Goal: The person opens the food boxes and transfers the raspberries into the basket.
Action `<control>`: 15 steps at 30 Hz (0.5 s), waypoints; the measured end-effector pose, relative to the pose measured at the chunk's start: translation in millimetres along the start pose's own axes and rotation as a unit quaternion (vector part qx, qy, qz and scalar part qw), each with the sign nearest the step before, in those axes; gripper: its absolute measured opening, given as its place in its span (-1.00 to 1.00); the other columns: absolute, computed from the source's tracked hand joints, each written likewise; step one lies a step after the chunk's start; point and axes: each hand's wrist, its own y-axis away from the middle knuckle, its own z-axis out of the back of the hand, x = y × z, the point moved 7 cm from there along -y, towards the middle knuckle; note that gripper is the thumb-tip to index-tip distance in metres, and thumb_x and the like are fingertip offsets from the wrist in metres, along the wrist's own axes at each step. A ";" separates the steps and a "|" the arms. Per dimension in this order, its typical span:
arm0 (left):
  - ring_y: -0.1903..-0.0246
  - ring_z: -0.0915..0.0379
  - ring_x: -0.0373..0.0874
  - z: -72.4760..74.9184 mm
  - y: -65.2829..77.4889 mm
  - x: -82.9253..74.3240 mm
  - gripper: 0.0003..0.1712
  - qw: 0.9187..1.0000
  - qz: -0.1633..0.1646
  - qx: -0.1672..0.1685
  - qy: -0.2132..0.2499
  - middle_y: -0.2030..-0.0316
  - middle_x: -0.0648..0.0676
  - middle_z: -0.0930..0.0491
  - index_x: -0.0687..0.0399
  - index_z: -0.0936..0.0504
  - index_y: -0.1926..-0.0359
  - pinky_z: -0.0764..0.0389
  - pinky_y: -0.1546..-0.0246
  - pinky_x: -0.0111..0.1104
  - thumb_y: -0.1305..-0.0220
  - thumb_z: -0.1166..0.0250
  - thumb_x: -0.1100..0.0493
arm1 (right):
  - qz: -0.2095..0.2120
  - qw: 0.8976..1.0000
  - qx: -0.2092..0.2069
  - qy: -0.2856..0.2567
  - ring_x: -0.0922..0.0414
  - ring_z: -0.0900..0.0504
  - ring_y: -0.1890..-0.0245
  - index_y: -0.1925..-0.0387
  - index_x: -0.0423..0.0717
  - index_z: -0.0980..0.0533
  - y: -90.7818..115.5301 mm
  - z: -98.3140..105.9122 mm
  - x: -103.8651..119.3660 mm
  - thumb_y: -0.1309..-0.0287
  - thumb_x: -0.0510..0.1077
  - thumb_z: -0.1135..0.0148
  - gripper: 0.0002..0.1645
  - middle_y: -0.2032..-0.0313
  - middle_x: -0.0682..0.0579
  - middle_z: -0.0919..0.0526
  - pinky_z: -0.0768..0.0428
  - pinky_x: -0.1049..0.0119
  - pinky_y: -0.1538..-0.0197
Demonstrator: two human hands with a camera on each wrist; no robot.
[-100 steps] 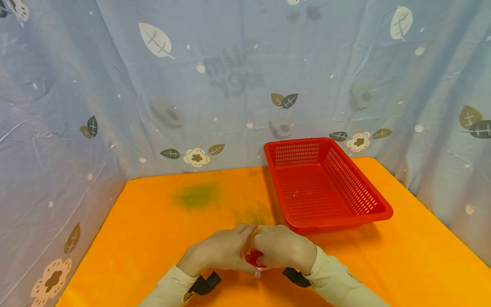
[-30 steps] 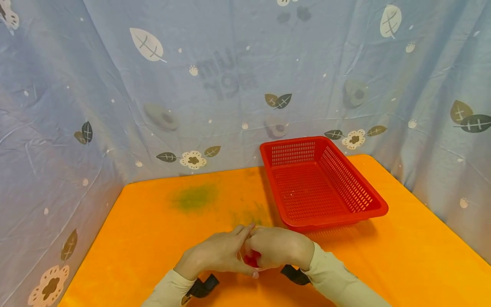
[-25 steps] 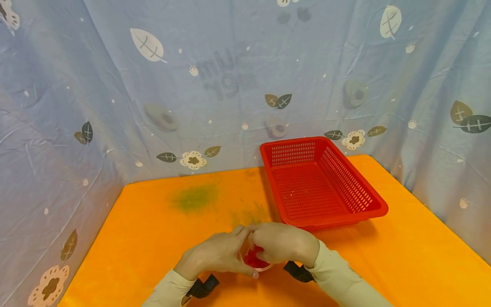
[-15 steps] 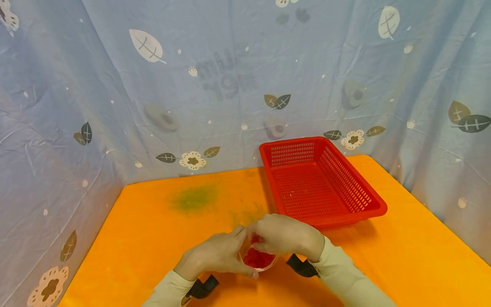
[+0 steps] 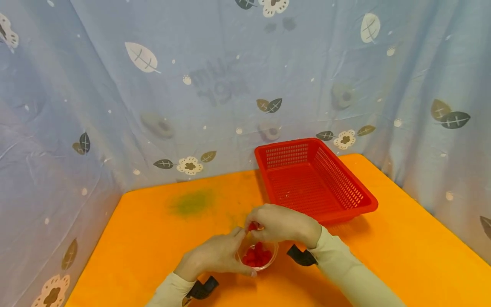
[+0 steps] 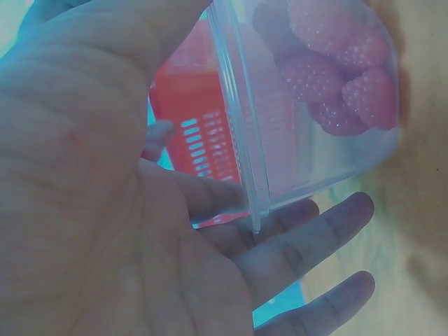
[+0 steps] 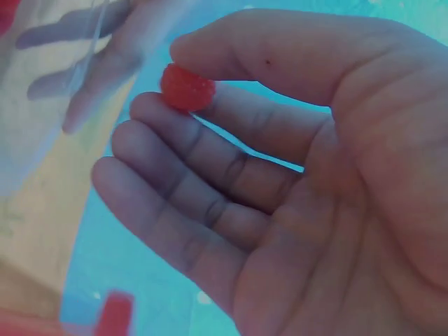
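Note:
In the head view my left hand (image 5: 215, 256) holds a clear plastic tub (image 6: 318, 171) by its rim, thumb on the near side and fingers on the far side. Several red raspberries (image 6: 313, 78) lie in the bottom of the tub. Just above the tub's far rim is my right hand (image 5: 284, 224), pinching a single raspberry (image 7: 186, 88) between thumb and fingertips. The other right fingers are bent alongside it, with nothing in the palm. In the left wrist view the lower fingers of the left hand reach out past the tub's side.
A red slotted plastic basket (image 5: 356, 207) stands beyond my right hand on the orange tabletop (image 5: 149, 230). Blue patterned curtains (image 5: 199, 98) hang behind the table and along both sides. A green stain (image 5: 192, 201) marks the tabletop at the back left.
My right hand has risen out of the tub, up and slightly away, with a raspberry now in its fingers. The left hand keeps its hold on the tub, and the head view has shifted slightly.

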 end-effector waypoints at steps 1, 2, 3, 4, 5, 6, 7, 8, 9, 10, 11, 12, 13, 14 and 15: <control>0.13 -0.63 -0.11 -0.5 0.5 0.8 0.32 1.000 0.001 -0.001 0.000 -0.40 0.08 -0.37 0.06 -0.12 -0.56 -0.66 -0.03 -0.25 0.01 -0.34 -0.59 | 0.000 1.000 -0.003 -0.003 0.25 -0.51 0.37 0.23 -0.03 -0.67 -0.8 1.8 -1.0 -0.25 -0.23 -0.33 -0.92 0.36 0.21 -0.62 -0.55 0.47 0.19; 0.11 -0.63 -0.10 -0.8 1.0 1.6 0.33 1.000 0.002 -0.001 -0.002 -0.41 0.09 -0.36 0.06 -0.11 -0.57 -0.66 -0.03 -0.25 0.01 -0.34 -0.60 | 0.000 1.000 -0.007 -0.007 0.22 -0.54 0.36 0.24 -0.03 -0.66 -1.5 3.9 -1.9 -0.25 -0.23 -0.33 -0.93 0.35 0.21 -0.62 -0.56 0.47 0.18; 0.12 -0.63 -0.11 -0.9 1.2 2.2 0.34 1.000 0.004 -0.001 -0.001 -0.41 0.08 -0.36 0.05 -0.10 -0.58 -0.66 -0.02 -0.25 0.01 -0.34 -0.60 | -0.002 1.000 -0.011 -0.011 0.22 -0.54 0.35 0.24 -0.03 -0.65 -2.1 6.1 -3.1 -0.25 -0.24 -0.33 -0.93 0.34 0.20 -0.62 -0.56 0.46 0.17; 0.14 -0.63 -0.12 -1.1 1.3 2.7 0.34 1.000 0.005 -0.001 -0.001 -0.41 0.08 -0.36 0.03 -0.08 -0.59 -0.66 -0.01 -0.25 0.01 -0.34 -0.60 | -0.002 1.000 -0.016 -0.012 0.21 -0.54 0.33 0.23 -0.03 -0.64 -2.7 8.3 -3.8 -0.26 -0.23 -0.33 -0.93 0.33 0.20 -0.62 -0.57 0.45 0.16; 0.17 -0.63 -0.13 -1.0 1.3 3.0 0.35 1.000 0.006 -0.001 0.000 -0.40 0.08 -0.37 0.01 -0.05 -0.60 -0.66 0.01 -0.26 0.01 -0.34 -0.60 | -0.001 1.000 -0.022 -0.015 0.19 -0.56 0.32 0.23 -0.03 -0.63 -3.3 10.8 -4.3 -0.26 -0.22 -0.33 -0.94 0.33 0.19 -0.62 -0.57 0.44 0.15; 0.19 -0.63 -0.14 -1.1 1.2 3.3 0.35 1.000 0.007 0.000 0.002 -0.40 0.08 -0.36 -0.02 -0.03 -0.61 -0.66 0.02 -0.27 0.00 -0.34 -0.59 | 0.000 0.999 -0.029 -0.014 0.20 -0.55 0.32 0.23 -0.02 -0.63 -3.9 13.2 -4.6 -0.27 -0.22 -0.33 -0.94 0.32 0.19 -0.62 -0.57 0.43 0.14; 0.19 -0.63 -0.14 -0.9 1.2 3.4 0.36 1.000 0.008 0.000 0.002 -0.41 0.08 -0.36 -0.04 -0.01 -0.62 -0.66 0.03 -0.27 0.00 -0.34 -0.60 | 0.001 0.999 -0.035 -0.013 0.21 -0.55 0.31 0.22 -0.02 -0.63 -4.4 15.4 -5.1 -0.28 -0.20 -0.33 -0.94 0.32 0.19 -0.62 -0.57 0.42 0.13; 0.19 -0.63 -0.14 -1.0 1.1 3.4 0.36 1.000 0.008 0.000 0.001 -0.41 0.08 -0.35 -0.05 0.00 -0.62 -0.66 0.04 -0.26 0.00 -0.33 -0.60 | 0.000 0.999 -0.041 -0.012 0.21 -0.55 0.30 0.21 0.00 -0.62 -4.8 17.6 -5.6 -0.29 -0.18 -0.32 -0.95 0.30 0.19 -0.62 -0.58 0.41 0.12; 0.16 -0.65 -0.12 -1.0 1.0 3.4 0.36 1.000 0.008 0.001 0.001 -0.44 0.09 -0.33 -0.05 0.00 -0.62 -0.66 0.03 -0.25 0.00 -0.33 -0.60 | 0.001 0.999 -0.049 -0.009 0.22 -0.54 0.29 0.21 0.01 -0.62 -4.9 19.9 -6.0 -0.30 -0.17 -0.31 -0.95 0.30 0.19 -0.62 -0.58 0.41 0.12; 0.13 -0.66 -0.09 -1.2 0.9 3.5 0.36 1.000 0.009 0.001 0.000 -0.45 0.10 -0.32 -0.06 0.01 -0.62 -0.66 0.01 -0.24 0.00 -0.33 -0.61 | 0.000 0.998 -0.057 -0.007 0.21 -0.55 0.29 0.19 0.00 -0.62 -5.1 22.2 -6.4 -0.31 -0.16 -0.31 -0.94 0.29 0.19 -0.63 -0.58 0.40 0.11; 0.09 -0.67 -0.06 -1.3 0.8 3.5 0.36 1.000 0.010 0.002 -0.001 -0.47 0.11 -0.30 -0.06 0.01 -0.62 -0.66 0.00 -0.22 0.00 -0.32 -0.61 | 0.000 0.998 -0.066 -0.004 0.21 -0.56 0.28 0.19 0.00 -0.62 -5.0 24.7 -6.8 -0.31 -0.16 -0.30 -0.94 0.28 0.19 -0.63 -0.58 0.39 0.11; 0.04 -0.67 -0.03 -1.4 0.7 3.5 0.36 1.000 0.010 0.003 -0.004 -0.48 0.12 -0.28 -0.05 0.00 -0.62 -0.66 -0.02 -0.20 0.01 -0.32 -0.61 | 0.000 0.997 -0.072 -0.001 0.21 -0.56 0.28 0.18 0.00 -0.63 -4.7 27.0 -7.0 -0.32 -0.15 -0.30 -0.93 0.27 0.19 -0.64 -0.59 0.39 0.11; 0.02 -0.67 0.00 -1.4 0.5 3.4 0.36 1.000 0.010 0.002 -0.005 -0.49 0.12 -0.28 -0.05 -0.01 -0.62 -0.66 -0.04 -0.19 0.01 -0.32 -0.62 | -0.002 0.997 -0.079 0.001 0.20 -0.57 0.28 0.17 0.00 -0.63 -4.4 29.4 -7.2 -0.33 -0.14 -0.30 -0.92 0.26 0.19 -0.64 -0.59 0.39 0.12; 0.01 -0.67 0.01 -1.4 0.3 3.3 0.37 1.000 0.010 0.001 -0.006 -0.48 0.12 -0.28 -0.04 -0.01 -0.62 -0.66 -0.03 -0.19 0.01 -0.32 -0.62 | -0.002 0.996 -0.086 0.003 0.19 -0.57 0.29 0.17 -0.01 -0.63 -3.7 31.9 -6.9 -0.33 -0.14 -0.30 -0.92 0.26 0.19 -0.64 -0.59 0.39 0.13; 0.01 -0.67 0.01 -1.3 0.0 3.3 0.37 1.000 0.010 -0.001 -0.008 -0.48 0.11 -0.29 -0.04 -0.02 -0.62 -0.66 -0.04 -0.18 0.02 -0.32 -0.62 | -0.002 0.996 -0.092 0.006 0.19 -0.57 0.29 0.17 -0.01 -0.63 -3.1 34.3 -6.9 -0.32 -0.14 -0.31 -0.92 0.26 0.19 -0.65 -0.58 0.40 0.14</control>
